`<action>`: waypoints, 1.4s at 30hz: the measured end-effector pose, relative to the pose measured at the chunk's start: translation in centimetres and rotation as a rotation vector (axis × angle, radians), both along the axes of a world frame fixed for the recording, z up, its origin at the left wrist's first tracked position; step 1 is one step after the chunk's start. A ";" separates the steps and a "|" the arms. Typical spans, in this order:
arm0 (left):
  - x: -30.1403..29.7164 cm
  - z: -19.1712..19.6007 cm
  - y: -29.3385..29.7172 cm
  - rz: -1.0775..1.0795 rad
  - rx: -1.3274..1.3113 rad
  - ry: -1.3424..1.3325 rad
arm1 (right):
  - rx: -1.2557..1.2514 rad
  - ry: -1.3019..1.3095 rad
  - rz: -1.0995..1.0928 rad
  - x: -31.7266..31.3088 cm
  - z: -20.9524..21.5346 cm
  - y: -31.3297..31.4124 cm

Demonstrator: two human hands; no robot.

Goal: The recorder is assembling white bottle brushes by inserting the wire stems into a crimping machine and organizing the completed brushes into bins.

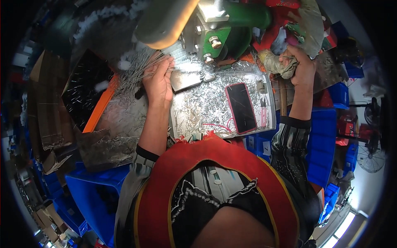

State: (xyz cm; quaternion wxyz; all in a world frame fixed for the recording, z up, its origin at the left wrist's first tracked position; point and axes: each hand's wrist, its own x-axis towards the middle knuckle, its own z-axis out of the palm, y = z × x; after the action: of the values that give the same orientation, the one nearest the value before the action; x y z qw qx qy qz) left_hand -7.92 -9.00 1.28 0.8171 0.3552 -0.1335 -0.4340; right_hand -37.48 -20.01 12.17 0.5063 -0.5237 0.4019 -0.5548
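My left hand (160, 79) is closed on a bunch of thin metal wires (138, 73) beside the machine's brightly lit metal block (190, 77). The wires fan out to the left of my fingers; their ends toward the block are lost in glare. At the right, my right hand (301, 66) wraps round a lever handle bound in pale cloth (284, 67). Between my hands rises a green machine (217, 40) with large bolts. A rounded lamp (165, 22) hangs over my left hand and partly hides the work there.
Below the machine, a metal tray (186, 120) holds many short wire offcuts, a phone in a pink case (241, 108) and a small pink-handled tool (263, 113). Left stands a dark box with an orange edge (99, 105). Blue bins (321, 144) flank me; red cloth lies far right.
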 end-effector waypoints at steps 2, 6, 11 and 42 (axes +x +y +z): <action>0.1 -0.1 -0.1 0.005 0.002 -0.006 | 0.001 0.012 0.000 0.3 0.3 0.2; 0.2 -0.2 -0.5 0.004 0.014 -0.003 | 0.087 0.020 -0.036 0.2 1.1 0.0; 0.1 0.1 -0.5 -0.004 0.000 -0.005 | -0.220 -0.047 -0.077 0.9 -2.1 0.3; -0.1 0.8 -0.2 -0.019 0.222 -0.232 | -0.058 0.039 -0.083 0.8 0.4 0.5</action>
State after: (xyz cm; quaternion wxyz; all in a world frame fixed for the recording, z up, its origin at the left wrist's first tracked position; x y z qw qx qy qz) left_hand -8.02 -9.18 2.09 0.7477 0.4898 -0.1819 -0.4099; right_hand -36.65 -19.51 12.59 0.4595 -0.5316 0.4168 -0.5766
